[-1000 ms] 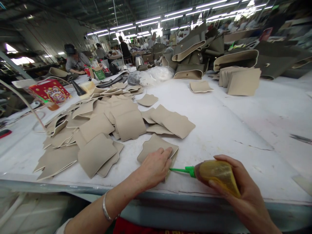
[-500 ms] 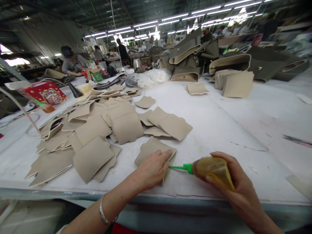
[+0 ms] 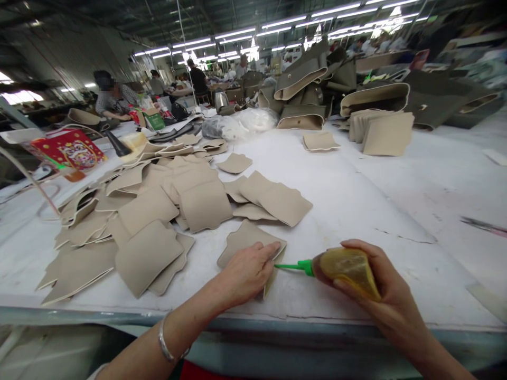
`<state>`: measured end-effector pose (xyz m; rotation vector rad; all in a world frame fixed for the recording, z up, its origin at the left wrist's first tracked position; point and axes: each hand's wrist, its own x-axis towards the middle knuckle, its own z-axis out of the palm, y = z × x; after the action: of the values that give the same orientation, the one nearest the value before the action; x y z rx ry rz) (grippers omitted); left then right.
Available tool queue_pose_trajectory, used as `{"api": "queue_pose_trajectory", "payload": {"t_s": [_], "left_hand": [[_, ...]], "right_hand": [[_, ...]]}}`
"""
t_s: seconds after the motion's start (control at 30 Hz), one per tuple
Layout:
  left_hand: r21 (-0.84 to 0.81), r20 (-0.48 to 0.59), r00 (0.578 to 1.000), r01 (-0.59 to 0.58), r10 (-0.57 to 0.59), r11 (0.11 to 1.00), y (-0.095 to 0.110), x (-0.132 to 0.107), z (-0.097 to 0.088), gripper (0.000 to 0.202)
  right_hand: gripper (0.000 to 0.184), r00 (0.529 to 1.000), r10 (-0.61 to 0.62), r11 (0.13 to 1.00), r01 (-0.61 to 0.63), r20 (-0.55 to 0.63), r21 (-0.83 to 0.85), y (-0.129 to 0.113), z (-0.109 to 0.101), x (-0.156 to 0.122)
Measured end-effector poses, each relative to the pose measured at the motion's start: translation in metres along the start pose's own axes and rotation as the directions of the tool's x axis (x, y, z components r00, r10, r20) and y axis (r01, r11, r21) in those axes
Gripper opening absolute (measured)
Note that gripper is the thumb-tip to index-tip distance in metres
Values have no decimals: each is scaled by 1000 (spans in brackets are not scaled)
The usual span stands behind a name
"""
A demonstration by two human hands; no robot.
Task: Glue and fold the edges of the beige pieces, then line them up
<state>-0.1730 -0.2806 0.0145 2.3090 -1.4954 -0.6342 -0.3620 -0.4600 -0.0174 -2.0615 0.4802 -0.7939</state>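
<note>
My left hand [image 3: 250,272] is closed on the right side of a beige leather piece [image 3: 242,237] near the table's front edge. Its fingers press on the piece, and a flap folds down beneath them at the right. In my right hand [image 3: 386,285] lies a glue bottle [image 3: 344,269], tilted nearly flat, with amber liquid inside and a long green nozzle. The nozzle tip reaches the piece's edge right by my left fingers; whether any glue is coming out I cannot tell. Several similar leather pieces [image 3: 206,203] lie in an overlapping heap beyond and to the left.
Scissors [image 3: 481,226] lie at the right. Toward the back are a standing stack of beige pieces [image 3: 386,134], dark green bags [image 3: 301,79] and clear plastic wrap [image 3: 241,125]. A red box [image 3: 69,150] stands at the left. A person [image 3: 113,97] works farther back.
The view has shifted slightly. Both hands, the leather piece and the glue bottle stay nearly in place, with the nozzle tip still at the piece's edge.
</note>
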Motion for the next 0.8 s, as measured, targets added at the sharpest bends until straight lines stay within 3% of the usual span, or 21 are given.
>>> {"api": "queue_pose_trajectory", "payload": {"t_s": [0.17, 0.33, 0.57, 0.8], "left_hand": [[-45, -8, 1000, -18, 17, 999, 0, 1, -1, 50], [-58, -12, 999, -36, 35, 998, 0, 2, 0, 50], [-62, -7, 1000, -18, 17, 998, 0, 2, 1, 51], [-64, -20, 1000, -20, 18, 998, 0, 1, 1, 52]], "right_hand": [[45, 986, -68, 992, 50, -154, -118, 0, 1, 5], [45, 994, -32, 995, 22, -107, -94, -2, 0, -1], [48, 985, -3, 995, -15, -174, -99, -4, 3, 1], [50, 983, 121, 991, -127, -137, -35, -3, 1, -1]]}}
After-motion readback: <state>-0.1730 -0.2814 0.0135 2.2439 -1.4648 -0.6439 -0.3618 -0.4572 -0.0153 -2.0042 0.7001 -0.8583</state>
